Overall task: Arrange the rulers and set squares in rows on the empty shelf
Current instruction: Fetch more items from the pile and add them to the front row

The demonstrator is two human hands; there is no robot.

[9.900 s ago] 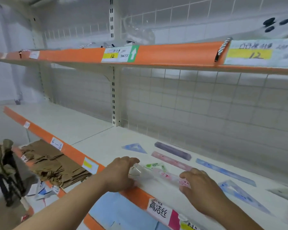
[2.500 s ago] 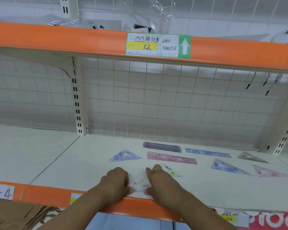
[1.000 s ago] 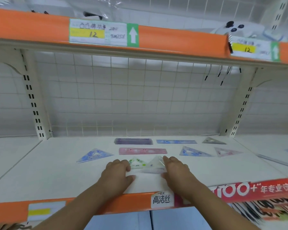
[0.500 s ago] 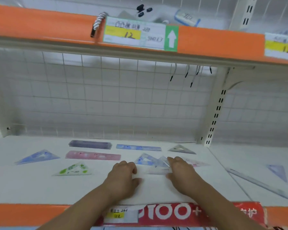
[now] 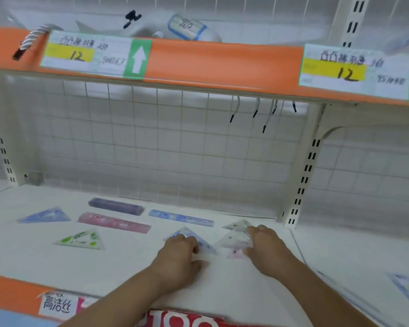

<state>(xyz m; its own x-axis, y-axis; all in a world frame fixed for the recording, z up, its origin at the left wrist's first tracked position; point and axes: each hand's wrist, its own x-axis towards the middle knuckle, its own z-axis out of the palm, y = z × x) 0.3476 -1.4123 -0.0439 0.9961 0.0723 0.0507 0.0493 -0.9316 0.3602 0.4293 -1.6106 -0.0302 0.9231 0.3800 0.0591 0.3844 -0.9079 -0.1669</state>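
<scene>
On my feed the white shelf (image 5: pixel 57 267) is a smooth flat board with an orange front lip, backed by a wire grid (image 5: pixel 151 142). Three flat plastic rulers lie at middle left of the frame: a purple ruler (image 5: pixel 116 206) at the back, a pink ruler (image 5: pixel 113 222) just below it and a blue ruler (image 5: pixel 181 217) to their right. I count six thin triangular set squares: a left blue set square (image 5: pixel 44 215), a green-spotted set square (image 5: pixel 80 240), a centre blue set square (image 5: pixel 204 244), a grey set square (image 5: pixel 236 224), a pink set square (image 5: pixel 236 255) and a clear set square (image 5: pixel 234 239). My left hand (image 5: pixel 180 258) rests released, bent fingers (image 5: pixel 182 239) touching the centre blue set square. My right hand (image 5: pixel 267 249) is grasping the clear set square, tilted above the pink one.
</scene>
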